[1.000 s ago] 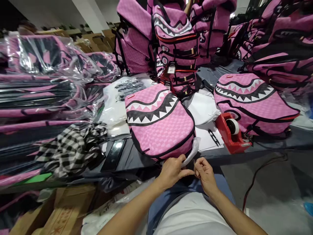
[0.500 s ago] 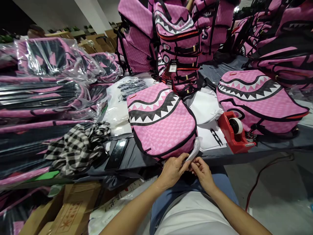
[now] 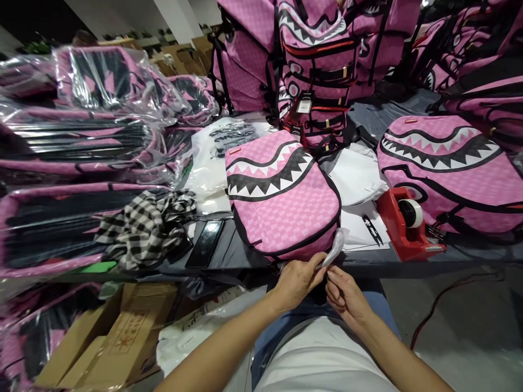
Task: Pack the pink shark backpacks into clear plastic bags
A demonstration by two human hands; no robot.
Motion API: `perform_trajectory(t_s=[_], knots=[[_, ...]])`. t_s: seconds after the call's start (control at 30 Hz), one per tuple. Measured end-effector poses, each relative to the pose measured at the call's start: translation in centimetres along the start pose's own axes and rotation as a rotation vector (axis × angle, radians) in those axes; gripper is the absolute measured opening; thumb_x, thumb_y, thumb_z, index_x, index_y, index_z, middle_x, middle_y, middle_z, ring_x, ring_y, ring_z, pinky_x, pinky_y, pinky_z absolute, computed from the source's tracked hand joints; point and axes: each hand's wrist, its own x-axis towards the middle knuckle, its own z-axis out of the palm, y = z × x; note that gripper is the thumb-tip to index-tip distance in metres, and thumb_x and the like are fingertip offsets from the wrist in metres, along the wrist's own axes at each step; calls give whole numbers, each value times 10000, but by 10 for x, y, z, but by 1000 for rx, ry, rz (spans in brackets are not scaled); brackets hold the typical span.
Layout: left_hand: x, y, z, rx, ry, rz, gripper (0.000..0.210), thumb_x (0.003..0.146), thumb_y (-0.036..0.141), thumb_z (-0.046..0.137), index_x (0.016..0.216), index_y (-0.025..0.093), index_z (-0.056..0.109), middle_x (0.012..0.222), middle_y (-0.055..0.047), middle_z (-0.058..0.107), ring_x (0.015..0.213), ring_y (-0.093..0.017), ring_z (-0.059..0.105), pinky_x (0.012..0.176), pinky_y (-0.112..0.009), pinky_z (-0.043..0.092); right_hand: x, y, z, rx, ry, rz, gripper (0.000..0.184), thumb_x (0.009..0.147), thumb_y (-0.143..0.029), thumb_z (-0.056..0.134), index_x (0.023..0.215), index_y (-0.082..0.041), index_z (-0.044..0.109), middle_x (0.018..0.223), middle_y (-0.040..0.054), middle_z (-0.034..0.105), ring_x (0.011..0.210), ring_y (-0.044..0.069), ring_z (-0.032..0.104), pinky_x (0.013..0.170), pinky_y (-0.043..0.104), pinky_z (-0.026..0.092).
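A pink checkered backpack with a black-and-white shark-mouth print lies on its back at the table's front edge. From its lower right corner hangs a thin whitish wrapping strip, soft and crumpled. My left hand pinches the strip's lower end between thumb and fingers, just under the bag's bottom edge. Close beside it, my right hand has thumb and forefinger pressed together near the strip's end. What those right fingertips hold is too small to make out.
Right of the bag are white papers, black snips, a red tape dispenser and another pink backpack. To the left lie a phone, checkered cloth and plastic-wrapped bags. An open carton stands below.
The view has shifted slightly, so everything on the table appears further right. My right fingers have curled in more tightly. My left hand keeps its pinch on the strip.
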Motion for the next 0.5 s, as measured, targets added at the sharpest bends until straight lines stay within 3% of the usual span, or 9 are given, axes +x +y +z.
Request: perform_trajectory(t_s=[0.1,0.23,0.33,0.4,0.5], knots=[[-1,-3,1,-119,60,-14,393,988,321,558,1348,177,498,699,24,724,528,-136,650,517,-194,399,-2,-2,5,309,-188,121,239,781,-268,794,960,-199,651,439,-149,371,371,24,74,307,111,111],[-3,-9,6,-188,149,96,249,1007,314,553,1220,185,568,856,-12,779,632,-133,712,574,-192,500,9,-4,-1,528,-299,104,125,836,-193,700,955,-200,664,453,-145,368,360,21,69,305,78,133],[-3,-16,16,-9,375,349,227,1026,229,505,1219,155,597,935,-63,787,750,-157,748,683,-238,583,12,-7,-15,557,-240,19,112,856,-147,666,950,-206,664,485,-138,383,359,15,114,321,64,174],[-4,-19,25,144,545,535,282,1008,133,492,1273,83,576,1068,-136,775,957,-206,750,821,-303,608,8,-10,-24,519,-173,-8,197,845,-160,683,1036,-210,669,508,-135,403,362,14,145,323,64,196],[-13,-22,38,314,616,653,315,976,64,484,1272,50,592,1264,-180,707,1266,-262,624,1019,-387,551,-2,-14,-36,376,-72,15,345,828,-256,713,1164,-199,659,511,-128,409,359,25,185,312,83,230]])
